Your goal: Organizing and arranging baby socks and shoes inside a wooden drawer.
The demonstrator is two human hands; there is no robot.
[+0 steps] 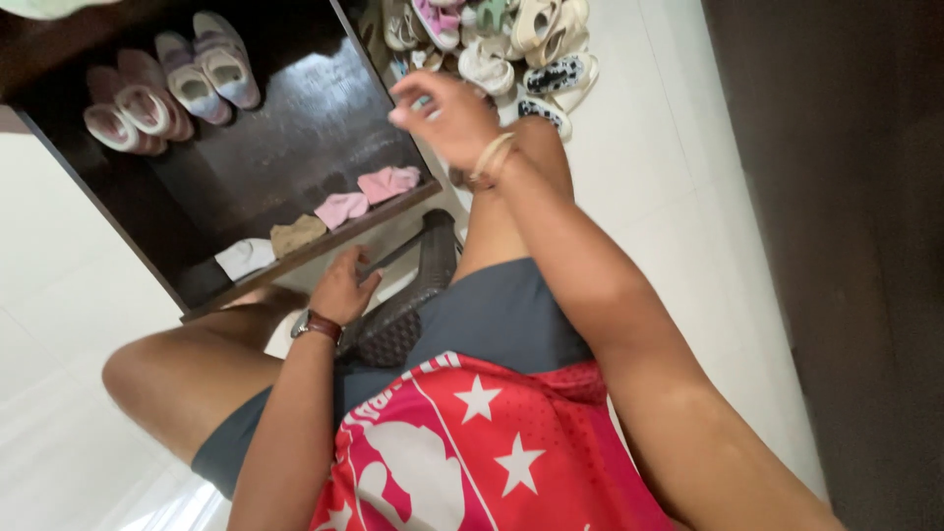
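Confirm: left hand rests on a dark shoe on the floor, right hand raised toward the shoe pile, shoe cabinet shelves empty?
Not quite. The head view shows the cabinet holding shoes: two pairs deep inside. The left hand does rest on the dark shoe, and the right hand is raised toward the pile.

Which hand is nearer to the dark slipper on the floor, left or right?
Left. The left hand rests on the dark slipper; the right hand is raised farther off, toward the shoe pile.

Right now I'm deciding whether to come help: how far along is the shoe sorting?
Done: two pairs of small shoes sit in the dark wooden rack, with folded cloths along its front edge. In hand: the left hand grips a dark patterned shoe; the right hand reaches toward the pile. Left: the shoe pile on the floor.
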